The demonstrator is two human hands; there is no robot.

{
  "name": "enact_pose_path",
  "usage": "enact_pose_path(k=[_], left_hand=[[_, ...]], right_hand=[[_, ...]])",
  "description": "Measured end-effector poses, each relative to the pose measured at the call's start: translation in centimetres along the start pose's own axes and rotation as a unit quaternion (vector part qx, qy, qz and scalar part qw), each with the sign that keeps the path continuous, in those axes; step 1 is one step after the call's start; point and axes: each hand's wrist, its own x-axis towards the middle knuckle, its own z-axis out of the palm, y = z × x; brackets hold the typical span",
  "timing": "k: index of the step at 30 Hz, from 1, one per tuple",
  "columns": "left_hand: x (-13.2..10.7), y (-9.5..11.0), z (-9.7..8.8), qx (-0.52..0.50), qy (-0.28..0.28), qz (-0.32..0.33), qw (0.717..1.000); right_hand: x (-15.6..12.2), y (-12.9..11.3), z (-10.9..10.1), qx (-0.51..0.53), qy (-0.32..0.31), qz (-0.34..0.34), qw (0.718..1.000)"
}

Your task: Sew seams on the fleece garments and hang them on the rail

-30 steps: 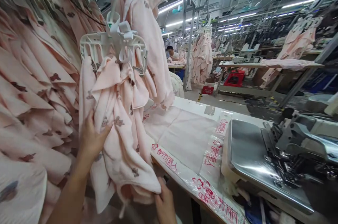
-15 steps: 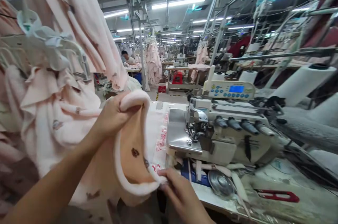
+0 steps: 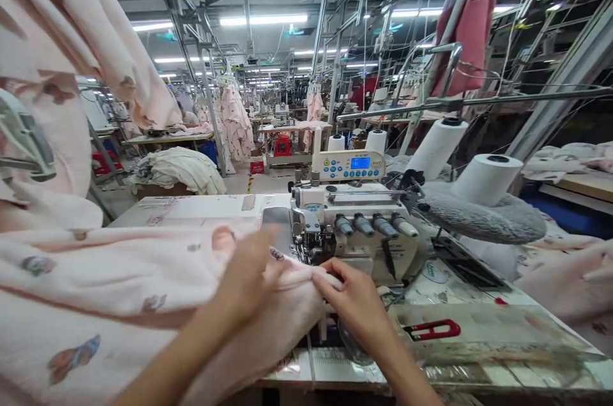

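Observation:
A pale pink fleece garment piece [image 3: 177, 272] with small printed figures lies across the table and hangs over the front edge. My right hand [image 3: 354, 294] is closed in a pinch on its folded edge, just in front of the overlock sewing machine's needle area. My left hand [image 3: 249, 272] is over the fabric, left of the needle area; motion smears its fingers, so its grip is unclear. The overlock sewing machine [image 3: 354, 214] stands right behind the fabric edge, with its metal plate [image 3: 278, 230] partly covered by my left hand.
Red thread snips [image 3: 435, 329] lie on the table at right. White thread cones [image 3: 488, 179] stand behind the machine, one by a grey fluffy pad [image 3: 483, 211]. Pink garments [image 3: 119, 29] hang at upper left. A pile of pale cloth [image 3: 177, 170] sits beyond the table.
The garment's opening, held up between both hands before, is now lowered flat beside the machine. My left hand has moved off the rolled rim; my right hand keeps its pinch. The view has turned right.

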Motion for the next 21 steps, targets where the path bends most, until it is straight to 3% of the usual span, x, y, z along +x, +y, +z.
enact_pose_path(k=[3, 8, 13, 18, 21], left_hand=[[-1.6, 2.8, 3.4, 0.014, -0.065, 0.045, 0.997], [-0.9, 2.5, 3.9, -0.037, -0.117, 0.004, 0.992], [0.5, 2.3, 4.0, -0.063, -0.118, -0.043, 0.990], [0.7, 2.3, 4.8, -0.069, -0.107, -0.045, 0.991], [0.7, 2.1, 5.0, -0.067, -0.099, -0.043, 0.992]], right_hand=[[-0.1, 0.1, 0.0, 0.025, -0.019, -0.009, 0.999], [0.4, 0.0, -1.1, -0.016, -0.072, -0.002, 0.997], [1.2, -0.1, -0.6, -0.120, -0.019, 0.035, 0.992], [0.5, 0.7, 0.6, -0.085, 0.066, -0.004, 0.994], [0.2, 1.2, 0.9, -0.072, 0.082, -0.019, 0.994]])
